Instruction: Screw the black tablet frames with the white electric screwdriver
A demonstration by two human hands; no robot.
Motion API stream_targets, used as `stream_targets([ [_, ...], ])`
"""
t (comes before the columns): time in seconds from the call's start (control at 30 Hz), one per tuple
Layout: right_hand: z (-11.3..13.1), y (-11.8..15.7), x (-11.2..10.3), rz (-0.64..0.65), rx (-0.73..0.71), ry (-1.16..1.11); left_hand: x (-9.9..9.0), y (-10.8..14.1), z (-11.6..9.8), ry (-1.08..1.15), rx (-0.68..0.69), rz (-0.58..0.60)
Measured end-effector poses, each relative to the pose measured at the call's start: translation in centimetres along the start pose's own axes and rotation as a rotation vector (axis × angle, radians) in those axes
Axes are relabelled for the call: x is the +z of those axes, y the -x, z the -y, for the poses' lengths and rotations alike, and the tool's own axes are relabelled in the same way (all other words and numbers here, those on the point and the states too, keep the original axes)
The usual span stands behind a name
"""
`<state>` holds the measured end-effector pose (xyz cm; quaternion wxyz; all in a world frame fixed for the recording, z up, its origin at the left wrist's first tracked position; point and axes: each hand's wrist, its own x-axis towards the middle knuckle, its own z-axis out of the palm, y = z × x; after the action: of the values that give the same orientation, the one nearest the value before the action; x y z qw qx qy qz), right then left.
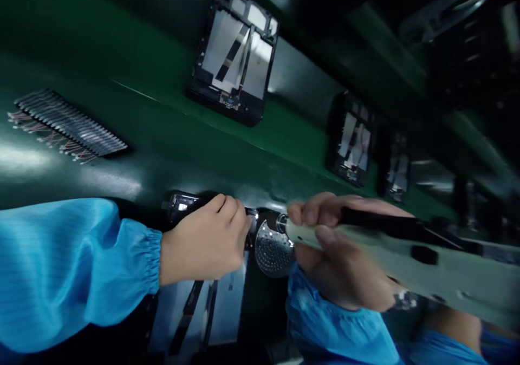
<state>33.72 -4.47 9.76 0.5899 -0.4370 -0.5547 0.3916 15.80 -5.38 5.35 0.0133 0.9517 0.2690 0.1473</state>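
An opened device (227, 305) with a pale inner panel and dark flex strips lies at the bottom centre. My left hand (207, 240) rests over its upper edge with fingers curled; whatever they pinch is hidden. My right hand (345, 262) is wrapped round a pale green and black power screwdriver (382, 246), slightly blurred, its tip pointing left. Just under that tip sits a round metal plate (274, 248) with rows of small holes, holding screws or similar small parts too fine to make out.
Another opened device (233, 56) stands on the green surface (162, 126) at top centre, with more (352, 140) to its right. A stack of thin parts with reddish wires (69, 124) lies at left. Another blue sleeve (447, 346) shows at lower right.
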Motion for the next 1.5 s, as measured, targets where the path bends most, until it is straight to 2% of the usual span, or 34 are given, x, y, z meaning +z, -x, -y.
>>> stream_targets([
  [0.17,0.2,0.3,-2.8,-0.140,-0.108,0.023,-0.2,-0.4,0.8,0.076,0.090,0.039],
  [0.27,-0.5,0.6,-3.6,-0.199,-0.137,0.034,-0.6,-0.4,0.9,0.079,0.108,0.077],
  [0.43,-1.7,0.7,-3.5,-0.226,-0.082,0.012,-1.3,0.0,0.6,0.093,0.114,0.121],
  [0.6,-2.3,0.7,-3.6,-0.192,-0.046,0.002,-1.5,0.2,0.2,0.107,0.108,0.123],
  [1.0,-2.7,0.8,-3.6,-0.157,-0.096,0.031,-0.7,0.1,-0.4,0.036,0.089,0.087],
  [1.5,-2.9,0.4,-3.5,-0.166,-0.086,0.063,-0.4,0.2,-0.6,0.011,0.072,0.088],
])
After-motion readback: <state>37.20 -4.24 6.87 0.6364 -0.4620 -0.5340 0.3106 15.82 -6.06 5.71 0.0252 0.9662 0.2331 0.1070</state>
